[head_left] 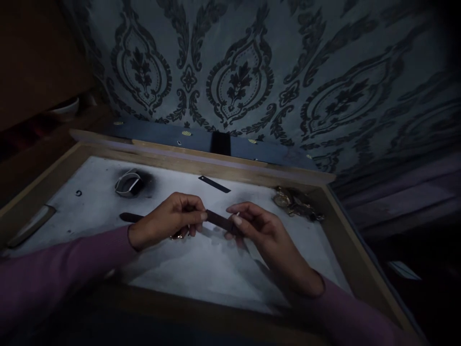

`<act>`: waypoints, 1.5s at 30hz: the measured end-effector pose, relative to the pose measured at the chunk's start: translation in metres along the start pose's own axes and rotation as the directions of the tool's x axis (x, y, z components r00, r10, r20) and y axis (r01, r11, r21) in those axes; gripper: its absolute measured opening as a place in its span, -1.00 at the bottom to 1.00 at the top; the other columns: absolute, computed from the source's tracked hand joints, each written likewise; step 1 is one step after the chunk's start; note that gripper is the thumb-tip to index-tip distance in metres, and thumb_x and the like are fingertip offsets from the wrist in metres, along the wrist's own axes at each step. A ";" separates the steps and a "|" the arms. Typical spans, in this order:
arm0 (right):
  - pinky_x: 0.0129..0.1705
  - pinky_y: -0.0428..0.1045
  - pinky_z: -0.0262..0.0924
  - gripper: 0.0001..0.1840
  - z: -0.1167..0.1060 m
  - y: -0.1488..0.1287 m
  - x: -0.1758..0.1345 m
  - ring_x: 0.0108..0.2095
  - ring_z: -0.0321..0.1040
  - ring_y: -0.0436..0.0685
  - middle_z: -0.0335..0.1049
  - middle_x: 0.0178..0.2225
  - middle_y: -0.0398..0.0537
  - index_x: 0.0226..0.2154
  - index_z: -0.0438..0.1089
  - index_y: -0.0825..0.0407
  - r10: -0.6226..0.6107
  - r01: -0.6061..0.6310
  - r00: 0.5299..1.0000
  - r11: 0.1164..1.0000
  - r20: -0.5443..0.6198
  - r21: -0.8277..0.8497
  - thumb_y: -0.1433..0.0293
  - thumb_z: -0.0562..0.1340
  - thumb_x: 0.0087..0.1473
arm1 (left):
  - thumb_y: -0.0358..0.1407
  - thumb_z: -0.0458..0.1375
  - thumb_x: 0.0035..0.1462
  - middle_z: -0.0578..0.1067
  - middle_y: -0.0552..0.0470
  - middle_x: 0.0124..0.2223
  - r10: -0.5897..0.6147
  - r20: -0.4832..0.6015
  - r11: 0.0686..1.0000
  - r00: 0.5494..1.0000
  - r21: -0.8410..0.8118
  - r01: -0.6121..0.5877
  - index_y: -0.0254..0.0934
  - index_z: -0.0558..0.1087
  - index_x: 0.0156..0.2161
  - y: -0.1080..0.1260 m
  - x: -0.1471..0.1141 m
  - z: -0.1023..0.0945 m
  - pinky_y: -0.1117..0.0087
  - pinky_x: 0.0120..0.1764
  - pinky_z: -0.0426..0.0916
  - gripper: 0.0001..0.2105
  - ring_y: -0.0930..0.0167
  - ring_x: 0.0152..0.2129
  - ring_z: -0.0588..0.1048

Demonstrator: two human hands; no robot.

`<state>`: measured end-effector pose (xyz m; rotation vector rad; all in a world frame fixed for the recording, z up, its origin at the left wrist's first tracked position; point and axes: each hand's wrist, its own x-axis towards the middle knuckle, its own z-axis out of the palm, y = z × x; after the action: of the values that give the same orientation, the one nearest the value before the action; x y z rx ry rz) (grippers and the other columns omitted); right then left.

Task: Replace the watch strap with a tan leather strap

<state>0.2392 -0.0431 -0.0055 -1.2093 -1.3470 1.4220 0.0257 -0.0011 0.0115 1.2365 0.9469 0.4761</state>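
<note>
A dark brown watch strap (219, 221) is stretched between my two hands, above white paper. My left hand (176, 216) pinches its left end between thumb and fingers. The other end is in the fingers of my right hand (264, 230), where a thin pale sliver shows beside the thumb, too small to name. Under my left hand a gold-coloured metal piece (176, 236) shows only in part. Another dark strap piece (130, 217) sticks out to the left of that hand, partly covered by it.
The shallow wooden tray (266, 171) has raised walls around white paper. On it are a watch (128, 185) with a light band, a flat black strip (214, 184), gold-coloured watches (283, 197) at right, a small dark C-shaped piece (78, 193) and a long curved object (32, 226).
</note>
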 end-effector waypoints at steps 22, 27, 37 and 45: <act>-0.44 -0.07 0.20 -0.94 -0.003 0.003 0.003 -0.47 0.34 0.04 0.38 -0.45 -0.12 -0.36 0.34 0.01 -0.425 0.273 0.885 0.803 -0.188 -0.530 0.36 0.20 0.13 | -0.29 0.27 -0.08 0.42 0.13 -0.63 -0.016 -0.054 0.999 0.998 -0.052 0.013 -0.33 0.35 -0.53 -0.014 0.020 -0.014 0.59 -0.72 0.08 -0.81 0.59 -0.78 0.33; -0.47 -0.06 0.16 -0.87 -0.005 0.008 0.004 -0.50 0.37 0.06 0.36 -0.48 -0.14 -0.22 0.32 0.02 -0.322 0.219 0.942 0.797 -0.089 -0.563 0.37 0.13 0.16 | -0.28 0.24 -0.07 0.41 0.13 -0.63 0.000 -0.023 0.999 1.000 0.040 0.001 -0.33 0.34 -0.56 -0.020 0.025 -0.014 0.59 -0.77 0.00 -0.80 0.60 -0.82 0.28; -0.50 -0.09 0.17 -0.71 -0.006 0.007 0.005 -0.44 0.36 0.04 0.38 -0.43 -0.13 -0.03 0.19 0.03 -0.231 0.216 0.973 0.937 -0.023 -0.276 0.36 0.09 0.19 | -0.27 0.22 -0.05 0.36 0.14 -0.65 -0.011 -0.097 0.996 0.995 0.084 0.019 -0.33 0.34 -0.52 -0.023 0.027 -0.015 0.60 -0.74 0.03 -0.81 0.59 -0.78 0.31; -0.55 -0.12 0.15 -0.37 -0.011 0.001 0.008 -0.45 0.37 0.03 0.37 -0.39 -0.15 0.20 -0.04 0.01 -0.189 0.175 0.973 0.978 -0.136 -0.111 0.32 0.17 0.13 | -0.26 0.19 -0.04 0.38 0.14 -0.59 0.058 -0.129 0.988 0.990 0.151 -0.038 -0.30 0.33 -0.42 -0.022 0.025 -0.016 0.54 -0.66 0.15 -0.85 0.56 -0.73 0.30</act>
<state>0.2479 -0.0332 -0.0069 -1.1951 -1.4012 1.1285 0.0227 0.0202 -0.0182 1.3772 1.0831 0.5389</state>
